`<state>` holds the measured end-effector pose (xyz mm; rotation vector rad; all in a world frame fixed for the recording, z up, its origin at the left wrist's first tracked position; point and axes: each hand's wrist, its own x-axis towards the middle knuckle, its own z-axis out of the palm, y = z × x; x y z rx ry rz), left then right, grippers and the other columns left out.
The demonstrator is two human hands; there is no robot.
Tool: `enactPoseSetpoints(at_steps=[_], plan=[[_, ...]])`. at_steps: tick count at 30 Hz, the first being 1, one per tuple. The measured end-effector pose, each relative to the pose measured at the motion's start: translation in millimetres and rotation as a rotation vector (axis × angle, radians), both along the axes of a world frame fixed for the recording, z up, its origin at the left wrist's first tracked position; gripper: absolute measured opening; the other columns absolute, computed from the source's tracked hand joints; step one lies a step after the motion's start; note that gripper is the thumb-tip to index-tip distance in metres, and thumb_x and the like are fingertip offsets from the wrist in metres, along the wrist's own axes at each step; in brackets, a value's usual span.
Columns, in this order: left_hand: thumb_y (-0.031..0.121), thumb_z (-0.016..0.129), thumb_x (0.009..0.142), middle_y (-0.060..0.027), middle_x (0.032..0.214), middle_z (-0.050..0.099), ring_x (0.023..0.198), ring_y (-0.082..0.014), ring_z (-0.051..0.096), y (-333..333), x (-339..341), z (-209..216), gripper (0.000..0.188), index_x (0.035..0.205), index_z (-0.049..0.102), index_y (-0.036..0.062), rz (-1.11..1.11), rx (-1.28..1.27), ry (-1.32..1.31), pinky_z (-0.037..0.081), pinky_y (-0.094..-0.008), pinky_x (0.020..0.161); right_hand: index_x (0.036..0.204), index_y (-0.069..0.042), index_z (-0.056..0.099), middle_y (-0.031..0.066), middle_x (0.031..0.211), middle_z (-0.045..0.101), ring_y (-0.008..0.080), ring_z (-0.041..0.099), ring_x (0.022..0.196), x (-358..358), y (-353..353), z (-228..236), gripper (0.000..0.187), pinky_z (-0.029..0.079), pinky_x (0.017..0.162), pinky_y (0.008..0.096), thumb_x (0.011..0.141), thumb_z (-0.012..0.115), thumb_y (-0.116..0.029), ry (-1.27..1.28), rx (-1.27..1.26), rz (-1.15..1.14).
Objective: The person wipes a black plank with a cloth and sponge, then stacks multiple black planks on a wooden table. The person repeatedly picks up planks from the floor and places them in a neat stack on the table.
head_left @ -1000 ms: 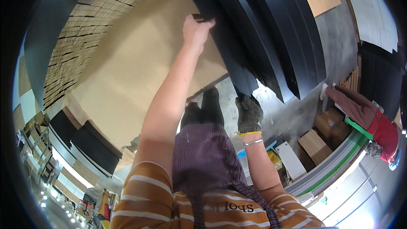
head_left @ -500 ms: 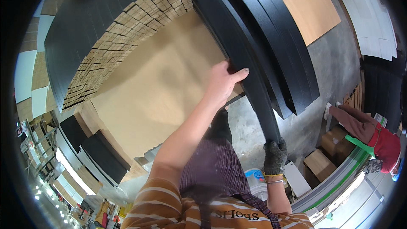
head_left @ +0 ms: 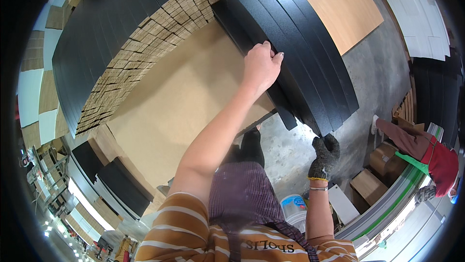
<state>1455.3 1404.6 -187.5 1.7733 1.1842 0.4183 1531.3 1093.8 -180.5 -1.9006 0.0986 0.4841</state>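
A long black board [head_left: 301,85] lies along the near side of a row of similar black boards [head_left: 329,78], right of centre. My bare left hand [head_left: 264,65] is closed at its left edge, thumb and fingers bunched against it. At the board's near end, my right hand [head_left: 325,158], in a dark grey knitted glove, has its fingers curled at the corner; the glove partly hides the grip. Lower down, beside the row, another black strip [head_left: 286,114] sticks out under my left wrist.
A large stack of black-topped boards with brown ends [head_left: 145,39] stands at the far left, beside a tan panel [head_left: 179,97]. A wood-coloured sheet [head_left: 339,5] lies at the far right. A white bucket [head_left: 293,208] stands near my body. Another person [head_left: 436,160] is at right.
The black board has moved up and right against the row, its near end lifted away from me. Both hands have followed it; my left hand has gone from a spread-thumb hold to a bunched one.
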Motion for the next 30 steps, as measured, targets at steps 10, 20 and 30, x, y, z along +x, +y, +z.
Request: enactPoseSetpoints(at_steps=[10,20,30], plan=[[0.005,0.053,0.082,-0.037,0.127,0.054,0.117,-0.0447,0.057,-41,-6,-43,0.066,0.142,0.033,-0.0147,-0.122,-0.371,-0.166,0.047,-0.0404,0.1,0.12,-0.003,0.061,0.0084,0.106,0.065,0.0259,0.057,0.1,24,13,7,0.056,0.04,0.099,0.0421,0.099,0.046,-0.053,0.732,0.532,-0.272],[-0.01,0.042,0.079,-0.0112,0.134,0.054,0.098,-0.0136,0.054,-67,-2,-27,0.07,0.148,0.034,-0.0018,-0.121,-0.453,-0.235,0.041,-0.0233,0.091,0.131,0.003,0.051,0.0125,0.134,0.054,0.0275,0.051,0.117,42,14,-29,0.091,0.034,0.106,0.0416,0.089,0.038,-0.077,0.683,0.36,-0.371],[-0.004,0.047,0.077,-0.0307,0.148,0.038,0.137,-0.0436,0.037,-79,2,-33,0.068,0.143,0.034,-0.0099,-0.112,-0.482,-0.278,0.031,-0.0383,0.114,0.125,-0.008,0.059,0.0114,0.128,0.061,0.0302,0.054,0.121,46,13,-79,0.05,0.041,0.104,0.0432,0.093,0.049,-0.044,-0.903,-0.832,0.882]])
